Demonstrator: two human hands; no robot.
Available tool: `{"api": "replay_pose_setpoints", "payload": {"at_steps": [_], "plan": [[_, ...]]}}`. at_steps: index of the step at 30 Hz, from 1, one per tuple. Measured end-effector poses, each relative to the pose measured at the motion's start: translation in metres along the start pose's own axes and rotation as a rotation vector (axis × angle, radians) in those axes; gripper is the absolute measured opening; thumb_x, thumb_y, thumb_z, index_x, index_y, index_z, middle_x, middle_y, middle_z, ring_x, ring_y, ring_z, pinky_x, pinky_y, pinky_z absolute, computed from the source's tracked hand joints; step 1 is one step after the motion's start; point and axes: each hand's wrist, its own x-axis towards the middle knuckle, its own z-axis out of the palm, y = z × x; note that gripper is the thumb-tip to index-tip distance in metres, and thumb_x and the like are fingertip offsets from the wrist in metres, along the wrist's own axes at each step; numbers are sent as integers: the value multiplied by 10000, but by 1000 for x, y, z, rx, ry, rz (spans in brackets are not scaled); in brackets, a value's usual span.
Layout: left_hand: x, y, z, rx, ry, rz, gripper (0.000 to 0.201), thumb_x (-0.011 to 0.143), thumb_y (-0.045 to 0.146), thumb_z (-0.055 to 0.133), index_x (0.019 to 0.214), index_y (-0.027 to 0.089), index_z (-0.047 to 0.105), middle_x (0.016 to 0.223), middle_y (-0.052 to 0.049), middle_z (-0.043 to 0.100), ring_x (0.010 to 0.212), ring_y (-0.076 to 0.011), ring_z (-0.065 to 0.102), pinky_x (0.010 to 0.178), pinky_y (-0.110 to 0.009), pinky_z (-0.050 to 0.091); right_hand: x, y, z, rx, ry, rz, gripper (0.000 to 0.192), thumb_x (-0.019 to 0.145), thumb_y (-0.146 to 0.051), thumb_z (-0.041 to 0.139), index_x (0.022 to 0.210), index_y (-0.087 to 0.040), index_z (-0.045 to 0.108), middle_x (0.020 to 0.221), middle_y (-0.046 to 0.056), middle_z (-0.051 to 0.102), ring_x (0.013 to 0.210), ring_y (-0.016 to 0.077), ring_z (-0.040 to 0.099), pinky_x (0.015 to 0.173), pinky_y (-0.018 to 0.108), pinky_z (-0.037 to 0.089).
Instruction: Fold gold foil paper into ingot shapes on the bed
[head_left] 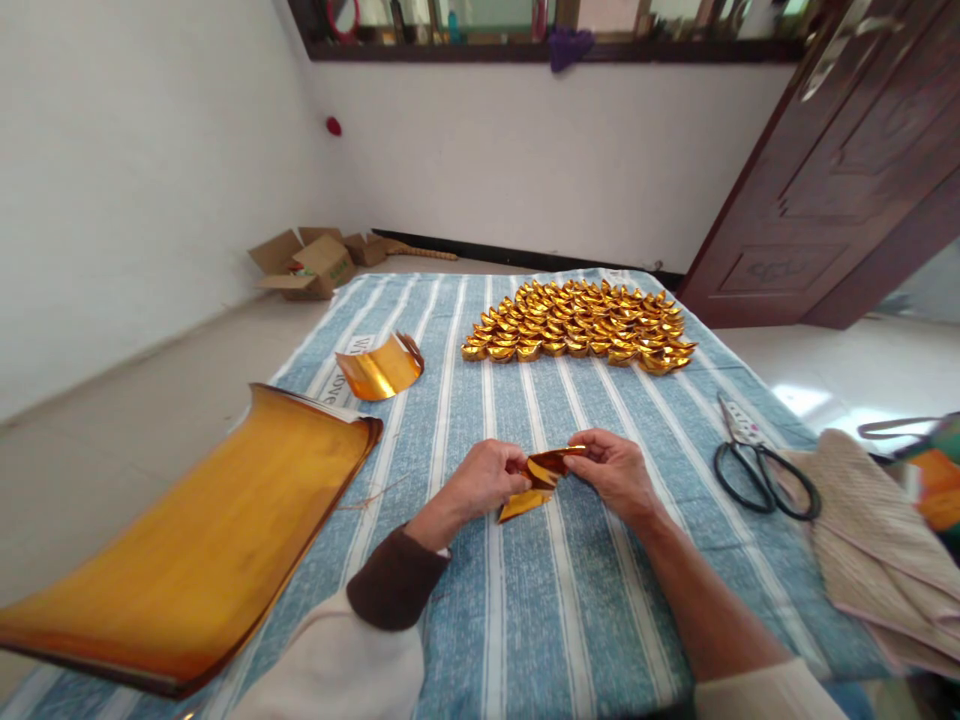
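Both hands meet over the middle of a blue-and-white striped cloth (pixel 525 600). My left hand (pixel 484 478) and my right hand (pixel 615 470) pinch the same small piece of gold foil paper (pixel 534 482), partly folded, its lower corner hanging toward the cloth. A large curled stack of gold foil sheets (pixel 202 540) lies to the left. A smaller curled gold sheet (pixel 379 368) sits beyond it. Several folded gold ingot shapes (pixel 581 322) lie in tight rows at the far side of the cloth.
Black scissors (pixel 761 470) lie on the cloth to the right, next to a beige folded cloth (pixel 877 540). Open cardboard boxes (pixel 311 262) stand on the floor by the far wall. A dark wooden door (pixel 847 180) is at the right.
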Motion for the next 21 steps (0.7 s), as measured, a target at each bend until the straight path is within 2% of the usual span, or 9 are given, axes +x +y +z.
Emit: {"api": "replay_pose_setpoints", "payload": {"at_steps": [6, 11, 15, 18, 21], "plan": [[-1, 1, 2, -12, 26, 3, 48, 688, 142, 605, 644, 143, 624, 574, 32, 556, 544, -107, 486, 530, -234, 326, -1, -1, 0, -92, 20, -16, 223, 675, -351, 706, 819, -187, 664, 702, 18, 703, 628, 173, 646, 587, 276, 475], [-3, 2, 4, 2, 30, 0, 63, 702, 127, 593, 651, 143, 625, 550, 26, 571, 522, -106, 498, 514, -225, 326, -2, -3, 1, -299, 97, -144, 131, 708, -319, 660, 775, -208, 677, 707, 3, 696, 668, 176, 646, 668, 306, 492], [-3, 2, 4, 55, 38, 14, 87, 715, 109, 588, 650, 141, 637, 551, 23, 583, 523, -108, 512, 514, -222, 328, -2, -3, 3, -355, 112, -202, 100, 720, -304, 639, 753, -217, 675, 722, -2, 694, 689, 177, 646, 700, 314, 496], [-3, 5, 2, 137, 74, 80, 105, 726, 98, 590, 656, 144, 652, 563, 30, 578, 540, -108, 515, 528, -221, 337, -3, -3, 3, -344, 115, -201, 104, 719, -310, 659, 761, -216, 676, 735, 4, 697, 715, 187, 655, 715, 322, 501], [-6, 9, 0, 268, 180, 198, 103, 773, 119, 601, 705, 158, 668, 646, 19, 608, 604, -118, 547, 570, -222, 373, -5, -5, 1, -319, 129, -237, 94, 734, -315, 676, 740, -222, 670, 727, 5, 696, 728, 192, 659, 730, 328, 508]]}}
